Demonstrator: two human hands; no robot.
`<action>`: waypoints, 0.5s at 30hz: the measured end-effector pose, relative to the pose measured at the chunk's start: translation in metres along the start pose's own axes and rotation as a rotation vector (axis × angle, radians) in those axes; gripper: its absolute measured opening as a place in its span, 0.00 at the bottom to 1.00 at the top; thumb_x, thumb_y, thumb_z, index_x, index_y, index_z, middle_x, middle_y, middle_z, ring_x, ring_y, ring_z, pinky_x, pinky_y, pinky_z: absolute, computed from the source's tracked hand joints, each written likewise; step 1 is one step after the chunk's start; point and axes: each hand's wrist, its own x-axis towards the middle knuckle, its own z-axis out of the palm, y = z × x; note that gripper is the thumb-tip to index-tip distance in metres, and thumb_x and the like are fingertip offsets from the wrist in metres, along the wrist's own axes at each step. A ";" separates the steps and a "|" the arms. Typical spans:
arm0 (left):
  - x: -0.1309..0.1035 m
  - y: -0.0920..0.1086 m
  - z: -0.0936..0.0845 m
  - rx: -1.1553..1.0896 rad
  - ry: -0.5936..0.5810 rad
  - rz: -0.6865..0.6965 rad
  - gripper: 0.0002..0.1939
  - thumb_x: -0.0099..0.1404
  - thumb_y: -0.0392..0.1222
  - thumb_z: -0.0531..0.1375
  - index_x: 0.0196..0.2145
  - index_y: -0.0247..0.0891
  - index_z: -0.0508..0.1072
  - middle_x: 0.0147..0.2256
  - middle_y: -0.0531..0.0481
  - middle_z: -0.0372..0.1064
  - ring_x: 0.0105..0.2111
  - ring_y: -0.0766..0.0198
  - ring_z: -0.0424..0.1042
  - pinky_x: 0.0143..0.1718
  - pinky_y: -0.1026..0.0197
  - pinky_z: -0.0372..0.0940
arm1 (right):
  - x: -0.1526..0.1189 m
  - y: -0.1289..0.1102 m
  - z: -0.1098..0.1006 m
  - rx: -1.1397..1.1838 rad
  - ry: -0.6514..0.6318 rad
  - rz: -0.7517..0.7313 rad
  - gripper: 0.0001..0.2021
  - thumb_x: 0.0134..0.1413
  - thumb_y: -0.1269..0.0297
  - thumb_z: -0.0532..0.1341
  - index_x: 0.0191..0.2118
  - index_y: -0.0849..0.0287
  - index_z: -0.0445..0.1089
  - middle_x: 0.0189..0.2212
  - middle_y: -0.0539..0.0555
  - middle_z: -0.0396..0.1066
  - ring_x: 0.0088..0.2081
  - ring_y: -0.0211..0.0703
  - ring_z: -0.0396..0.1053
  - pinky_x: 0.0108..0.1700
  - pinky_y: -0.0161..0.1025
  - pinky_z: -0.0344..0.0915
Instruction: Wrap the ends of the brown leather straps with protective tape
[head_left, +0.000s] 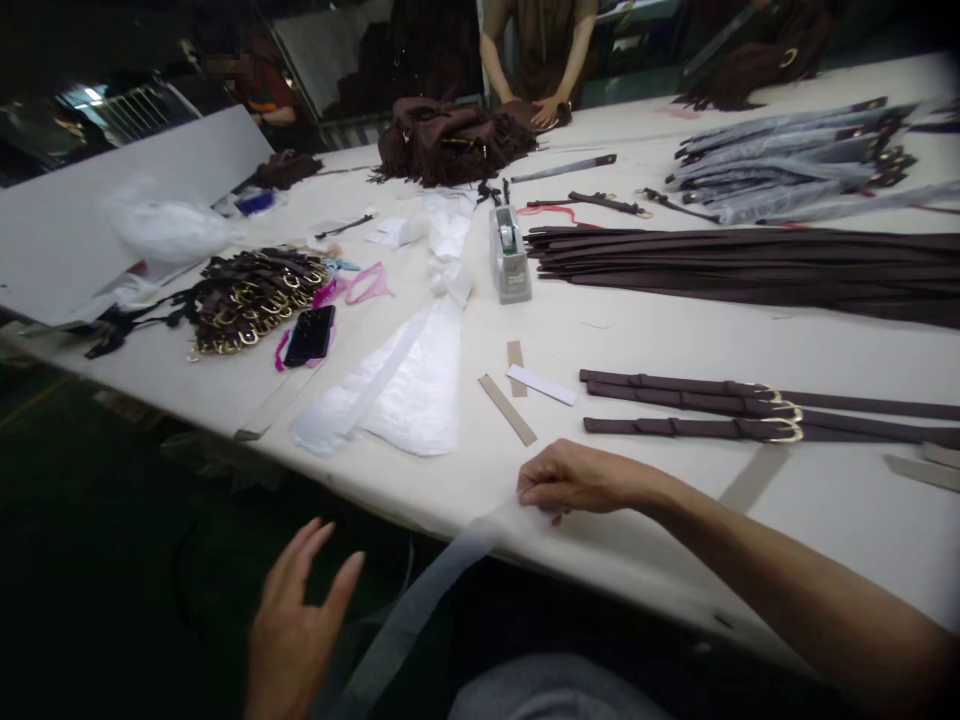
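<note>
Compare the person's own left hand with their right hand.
The left hand is open, its thumb held away from the fingers; the right hand is closed on a translucent strip.
The left hand is in the air beyond the edge of the table; the right hand is over the tabletop.
Both hands are bare.

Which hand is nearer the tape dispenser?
Right: the right hand is over the table, in front of the tape dispenser; the left hand is farther, off the table's near edge.
</note>
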 end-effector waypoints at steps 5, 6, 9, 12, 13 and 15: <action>-0.014 0.132 0.060 -0.890 -0.786 -0.028 0.23 0.54 0.45 0.62 0.48 0.37 0.66 0.40 0.45 0.71 0.39 0.58 0.70 0.42 0.60 0.63 | -0.006 -0.023 0.021 -0.086 0.059 -0.077 0.12 0.55 0.60 0.56 0.27 0.63 0.67 0.17 0.47 0.65 0.19 0.32 0.64 0.21 0.27 0.57; -0.015 0.143 0.068 -0.984 -0.811 -0.077 0.17 0.55 0.44 0.62 0.42 0.36 0.69 0.34 0.48 0.71 0.35 0.62 0.70 0.37 0.63 0.63 | -0.010 -0.022 0.022 -0.081 0.114 -0.061 0.14 0.55 0.58 0.55 0.27 0.63 0.66 0.17 0.47 0.64 0.19 0.32 0.64 0.20 0.27 0.56; -0.012 0.149 0.085 -1.065 -0.723 -0.222 0.10 0.55 0.45 0.62 0.28 0.34 0.69 0.23 0.55 0.65 0.25 0.71 0.62 0.28 0.69 0.58 | -0.030 -0.005 0.011 -0.198 0.377 -0.039 0.16 0.57 0.55 0.54 0.27 0.62 0.67 0.19 0.49 0.66 0.21 0.33 0.64 0.22 0.28 0.57; -0.008 0.141 0.088 -1.055 -0.615 -0.284 0.12 0.53 0.46 0.63 0.24 0.34 0.69 0.21 0.56 0.62 0.24 0.71 0.60 0.27 0.69 0.57 | -0.058 0.031 -0.020 -0.557 0.733 -0.004 0.11 0.56 0.60 0.55 0.36 0.60 0.70 0.32 0.55 0.71 0.32 0.40 0.67 0.34 0.35 0.63; -0.006 0.140 0.087 -1.058 -0.593 -0.291 0.12 0.52 0.46 0.64 0.25 0.34 0.69 0.22 0.56 0.63 0.24 0.71 0.60 0.28 0.69 0.58 | -0.069 0.043 -0.031 -0.686 0.800 0.054 0.10 0.55 0.62 0.56 0.40 0.60 0.70 0.38 0.57 0.71 0.37 0.44 0.67 0.39 0.39 0.63; -0.004 0.142 0.085 -1.075 -0.578 -0.306 0.12 0.49 0.45 0.65 0.25 0.34 0.69 0.22 0.56 0.62 0.24 0.70 0.61 0.28 0.69 0.58 | -0.089 0.065 -0.051 -0.871 0.789 0.182 0.11 0.54 0.65 0.56 0.42 0.60 0.70 0.43 0.60 0.68 0.43 0.50 0.65 0.44 0.45 0.62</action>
